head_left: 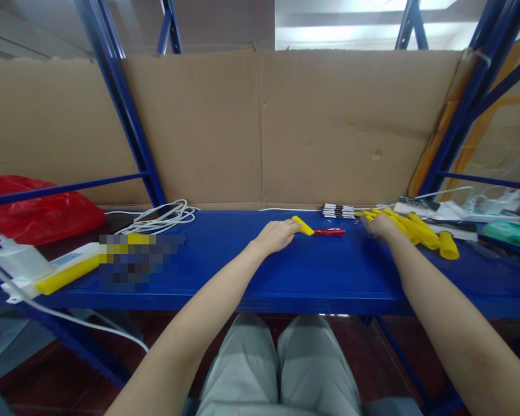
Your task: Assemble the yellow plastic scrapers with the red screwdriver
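Observation:
On the blue table, my left hand (278,236) has its fingers closed round one end of a small yellow piece (303,225). Just right of that piece lies a red-handled tool (330,231), its handle pointing right. My right hand (379,226) is at the left end of a pile of yellow parts (416,228); its fingers are blurred, and whether they grip anything is unclear. A short yellow tube (448,245) stands at the near right of the pile. Behind the red handle sits a small stack of white and black pieces (338,211).
A coiled white cable (173,216), a white power strip (75,257) with a yellow tube, and a red bag (39,208) are at the left. Cardboard (260,127) closes off the back between blue posts. Cables and a green bundle (513,233) lie far right.

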Tool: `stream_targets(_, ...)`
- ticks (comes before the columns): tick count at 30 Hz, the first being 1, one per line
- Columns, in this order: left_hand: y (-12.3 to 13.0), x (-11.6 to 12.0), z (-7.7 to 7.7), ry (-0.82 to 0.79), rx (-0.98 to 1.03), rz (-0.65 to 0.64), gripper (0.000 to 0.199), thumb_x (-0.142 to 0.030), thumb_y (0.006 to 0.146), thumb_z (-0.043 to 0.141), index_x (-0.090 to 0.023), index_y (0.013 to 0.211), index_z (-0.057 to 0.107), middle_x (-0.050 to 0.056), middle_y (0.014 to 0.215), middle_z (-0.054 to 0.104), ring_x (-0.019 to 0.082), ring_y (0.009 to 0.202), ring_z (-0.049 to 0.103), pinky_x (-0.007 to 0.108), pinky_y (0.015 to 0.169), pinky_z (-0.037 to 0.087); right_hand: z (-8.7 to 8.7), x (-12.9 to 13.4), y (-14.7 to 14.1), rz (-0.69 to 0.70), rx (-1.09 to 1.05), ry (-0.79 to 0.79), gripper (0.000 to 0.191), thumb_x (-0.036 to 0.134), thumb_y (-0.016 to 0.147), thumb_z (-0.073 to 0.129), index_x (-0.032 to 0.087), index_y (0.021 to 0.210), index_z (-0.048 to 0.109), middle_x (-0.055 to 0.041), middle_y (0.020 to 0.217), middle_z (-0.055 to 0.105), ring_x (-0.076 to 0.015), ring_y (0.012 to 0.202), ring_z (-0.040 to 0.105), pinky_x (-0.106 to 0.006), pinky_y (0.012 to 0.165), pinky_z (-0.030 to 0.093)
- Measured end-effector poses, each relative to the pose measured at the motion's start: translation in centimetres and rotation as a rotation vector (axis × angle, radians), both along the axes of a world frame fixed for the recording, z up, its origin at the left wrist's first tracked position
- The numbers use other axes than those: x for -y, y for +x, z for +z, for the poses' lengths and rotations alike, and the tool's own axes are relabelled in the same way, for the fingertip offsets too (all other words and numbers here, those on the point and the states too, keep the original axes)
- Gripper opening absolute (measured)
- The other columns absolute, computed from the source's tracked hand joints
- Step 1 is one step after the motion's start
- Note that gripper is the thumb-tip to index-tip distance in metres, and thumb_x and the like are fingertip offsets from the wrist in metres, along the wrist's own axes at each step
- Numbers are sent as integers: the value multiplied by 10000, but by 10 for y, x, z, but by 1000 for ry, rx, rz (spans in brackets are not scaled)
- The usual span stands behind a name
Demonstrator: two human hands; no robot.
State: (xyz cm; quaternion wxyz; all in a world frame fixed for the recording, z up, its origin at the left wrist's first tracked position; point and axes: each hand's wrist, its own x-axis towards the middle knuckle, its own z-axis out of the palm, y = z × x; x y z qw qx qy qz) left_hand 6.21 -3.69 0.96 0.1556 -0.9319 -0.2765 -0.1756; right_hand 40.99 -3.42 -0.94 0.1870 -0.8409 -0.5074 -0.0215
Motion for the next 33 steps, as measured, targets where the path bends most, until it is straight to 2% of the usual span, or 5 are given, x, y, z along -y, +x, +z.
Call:
stream_targets(4,0,2,1,-1,2,2,365,-157,821,518,-237,1174,569,28,1262,565,171,1102,563,280,906,450,-4,-5,-2,-16,171,-7,376,359,843,415,122,943,690,-183,880,682,-296,917,621,-389,783,480)
stream_targets(7,-1,3,2,-7,7,-2,361,-155,821,518,-233,1169,572,31,1261,565,173,1105,561,283,909,450,-5,-3,-8,-42,174,-58,385,323,849,418,86,1021,669,-226,1010,653,-312,963,604,-415,786,476)
stream_targets(21,-1,2,2,-30,26,-6,359,-154,831,497,-237,1171,576,36,1252,573,182,1105,564,300,914,450,-3,2,-21,-51,241,-85,395,271,838,440,46,1103,629,-259,1080,608,-316,992,590,-403,806,468)
stream_targets(28,-2,0,2,-36,35,-13,357,-153,827,500,-242,1164,576,29,1255,572,165,1121,552,281,932,434,-2,0,-25,117,325,-56,379,98,762,434,53,1089,622,-226,1137,587,-293,1088,539,-367,909,408)
stream_targets(33,-2,1,2,-30,21,-7,361,-157,831,496,-236,1176,569,31,1260,569,171,1112,559,285,929,439,-7,-7,-26,202,198,-9,485,61,723,439,76,1191,566,-197,1180,588,-281,1103,537,-366,922,404)
